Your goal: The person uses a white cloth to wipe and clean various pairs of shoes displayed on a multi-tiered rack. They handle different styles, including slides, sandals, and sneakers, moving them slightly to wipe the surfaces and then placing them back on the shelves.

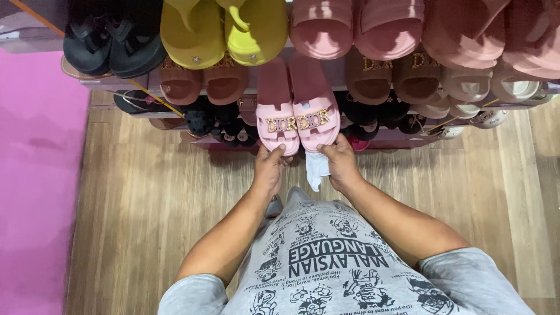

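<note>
Left hand [269, 170] clamped on the near end of the left pink slipper [275, 111], thumb on top and fingers tucked under the sole, holding it level with its partner. Right hand [340, 164] gripping the near end of the right pink slipper [315, 108] the same way, while also pinching a white cloth [317, 169] that hangs limp below the palm. Both slippers held side by side, inner edges touching, toes pointing away from the grip toward the shelf [326, 73], seemingly to keep the pair squared up as one unit against the row.

Thick, chunky soles with a soft matte look, probably foam or rubber; broad straps across the top, each carrying shiny gold metal lettering set with small stones. Cloth thin and crumpled, folding loosely under its own weight.

Beyond the fingertips, tiers of other footwear: brown slippers [367, 79] just past the right hand's slipper, darker pink slippers [356, 26] higher up, yellow sandals [224, 29] up and away from the left hand, black sandals [111, 41] further out on that side. All set in pairs, packed tight along slanted ledges so the tops face outward for viewing.

Below the wrists, a wooden floor [146, 192] with pale grain, and a pink mat [35, 175] well off to the left hand's outer side
</note>
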